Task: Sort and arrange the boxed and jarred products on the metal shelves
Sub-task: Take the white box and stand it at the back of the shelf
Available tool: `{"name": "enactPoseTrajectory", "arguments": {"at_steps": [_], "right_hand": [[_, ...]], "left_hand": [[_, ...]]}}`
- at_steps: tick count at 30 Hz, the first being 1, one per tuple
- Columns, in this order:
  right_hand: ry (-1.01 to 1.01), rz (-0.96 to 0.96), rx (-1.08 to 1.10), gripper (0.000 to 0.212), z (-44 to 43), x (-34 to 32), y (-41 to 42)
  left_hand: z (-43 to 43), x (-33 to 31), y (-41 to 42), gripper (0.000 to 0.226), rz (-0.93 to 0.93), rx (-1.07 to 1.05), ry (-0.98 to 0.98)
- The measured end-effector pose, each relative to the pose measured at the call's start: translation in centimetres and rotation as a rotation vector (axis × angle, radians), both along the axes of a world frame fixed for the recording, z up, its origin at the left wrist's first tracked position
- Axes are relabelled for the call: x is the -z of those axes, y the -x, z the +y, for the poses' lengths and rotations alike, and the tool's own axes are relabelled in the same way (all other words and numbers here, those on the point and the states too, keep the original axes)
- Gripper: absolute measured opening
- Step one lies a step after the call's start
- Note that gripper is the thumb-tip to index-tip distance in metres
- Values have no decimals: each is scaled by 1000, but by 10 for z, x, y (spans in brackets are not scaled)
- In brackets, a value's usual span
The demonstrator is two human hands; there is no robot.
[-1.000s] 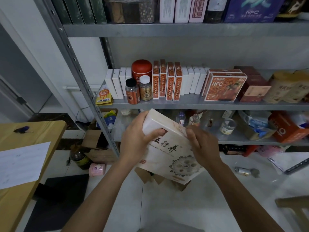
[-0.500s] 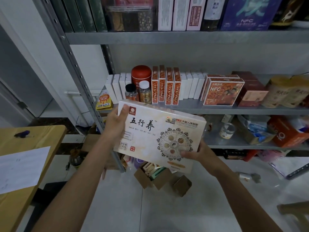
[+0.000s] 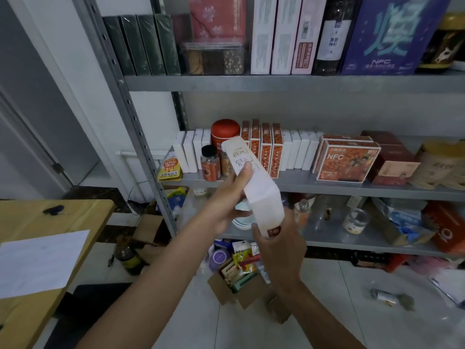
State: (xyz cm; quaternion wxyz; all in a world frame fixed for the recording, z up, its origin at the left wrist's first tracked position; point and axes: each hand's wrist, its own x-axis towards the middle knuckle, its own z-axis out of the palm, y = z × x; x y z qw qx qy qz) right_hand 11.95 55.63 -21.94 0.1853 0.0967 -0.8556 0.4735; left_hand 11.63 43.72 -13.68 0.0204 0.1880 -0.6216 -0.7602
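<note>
**Flat white box held edge-on in front of the shelves**

The flat white box is in the air in front of the middle shelf, narrow side showing and tilted, its far end higher. The left hand grips the far half, thumb pressed on the narrow side and fingers wrapped behind. The right hand is curled round the near, lower end.

On the middle shelf, from left to right, are:
- a yellow pouch
- upright white boxes
- a black-lidded jar full of orange pieces
- a red canister behind it
- four orange cartons standing on end
- a second row of white boxes
- an orange NFC box
- a dark red box

The top shelf carries dark green boxes. Beside them is a clear tub with three sorts of dry contents side by side, and a pink box on it. Further right are tall white and pink cartons, a dark bottle and a blue box.

The lower shelf holds a small glass jar and, far right, an orange package.

On the white tiled floor, an open cardboard box is stuffed with coloured packets. A brown bottle stands to its left. A wooden table at the near left bears a sheet of paper.
</note>
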Motion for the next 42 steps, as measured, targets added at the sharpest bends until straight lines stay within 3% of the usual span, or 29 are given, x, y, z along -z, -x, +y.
{"name": "enactPoseTrajectory", "arguments": {"at_steps": [4,9,12,15,18,20,24,26,30,34,37,42], "right_hand": [[-8,-7,-113,79,-8,0,0],[-128,-44,-540,96,9,5,17],[-252,247,-682,82,27,-7,55],[-478,515,-599,115,33,-46,107],[-770,732,-632,130,32,-94,142],[-953,805,-698,131,27,-114,151],[-1070,918,-720,112,18,-135,158],[-1053,886,-795,106,14,-136,159],[-940,985,-753,99,8,-113,154],[-719,1238,-576,64,5,-76,152],[-517,1302,-477,43,-6,-56,152],[-335,1321,-324,37,-50,-38,149]], "left_hand": [[-9,-7,10,36,46,-15,-155],[-34,-12,8,63,70,24,-201],[-58,-18,-2,69,148,249,-266],[-72,-19,-8,87,167,466,-392],[-70,-17,-8,92,165,611,-289],[-69,-16,-6,94,161,655,-264],[-70,-12,-6,105,131,663,-152],[-70,-7,-7,108,103,679,-113],[-79,3,-15,81,116,628,98],[-109,10,-24,73,106,433,172],[-140,29,-28,51,-2,261,266],[-186,51,-24,57,-236,85,130]]}}
